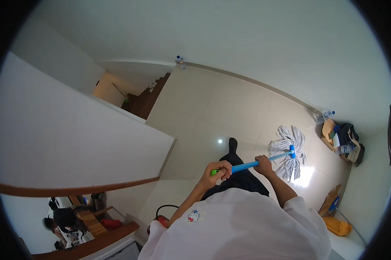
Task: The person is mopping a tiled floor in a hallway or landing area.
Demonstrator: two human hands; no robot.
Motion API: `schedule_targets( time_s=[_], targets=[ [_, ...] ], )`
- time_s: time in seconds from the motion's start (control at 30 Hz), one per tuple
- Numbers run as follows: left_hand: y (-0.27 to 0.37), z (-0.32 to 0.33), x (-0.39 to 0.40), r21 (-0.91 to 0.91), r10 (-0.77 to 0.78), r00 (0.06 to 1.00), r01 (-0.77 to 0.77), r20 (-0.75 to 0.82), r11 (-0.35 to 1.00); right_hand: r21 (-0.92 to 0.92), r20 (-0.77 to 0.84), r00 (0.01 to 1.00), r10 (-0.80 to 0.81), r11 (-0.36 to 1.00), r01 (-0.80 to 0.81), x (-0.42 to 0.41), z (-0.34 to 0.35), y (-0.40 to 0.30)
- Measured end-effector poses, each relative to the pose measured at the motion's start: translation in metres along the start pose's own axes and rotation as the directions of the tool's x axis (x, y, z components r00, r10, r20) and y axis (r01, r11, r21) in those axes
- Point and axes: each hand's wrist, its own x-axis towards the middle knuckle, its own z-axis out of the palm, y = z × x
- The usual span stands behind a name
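A string mop with a blue handle [244, 166] slants across in front of me. My left hand [219, 170] is wrapped around the handle's upper end, where a green cap [214, 172] shows beside the fingers. Further down, my right hand [263, 165] grips the same handle. The grey mop strands [283, 139] lie spread on the tiled floor [236, 94] to my right, fanned out around a blue connector [292, 152]. A dark-clad foot [233, 145] is on the floor left of the mop head.
Right, by the wall, are a water bottle [325, 117], a cardboard box [327, 134] and bags [353, 143]. A broom [330, 200] and a yellow bag [337, 226] lie lower right. Brown stairs [151, 99] descend at left; a bottle [179, 59] stands nearby. Lower left, a person [65, 217] appears past a wooden-topped wall [78, 189].
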Motion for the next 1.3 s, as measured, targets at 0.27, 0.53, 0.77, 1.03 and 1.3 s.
schedule_targets(
  time_s=[0.27,0.53,0.77,1.03,1.3],
  targets=[
    [0.093,-0.081,0.108,0.184,0.069,0.979,-0.033,-0.192,0.982,0.118,-0.124,0.973,-0.192,0.971,0.207,0.167,-0.048,-0.075],
    [0.153,-0.103,0.147,0.621,0.377,0.895,-0.158,-0.239,0.768,0.263,-0.099,0.802,-0.589,0.761,0.592,0.324,-0.051,-0.172],
    [0.138,-0.101,0.151,0.842,0.271,0.958,-0.070,-0.093,0.535,0.235,0.063,0.792,-0.608,0.780,0.580,0.353,-0.031,-0.184],
    [0.172,-0.133,0.105,0.536,0.474,0.873,-0.347,-0.115,0.769,0.234,0.037,0.919,-0.393,0.897,0.374,0.253,-0.046,-0.199],
    [0.075,-0.083,0.033,0.168,-0.037,0.994,0.055,-0.105,0.984,0.041,0.050,0.993,-0.103,0.994,0.101,0.111,0.000,-0.076]
  ],
)
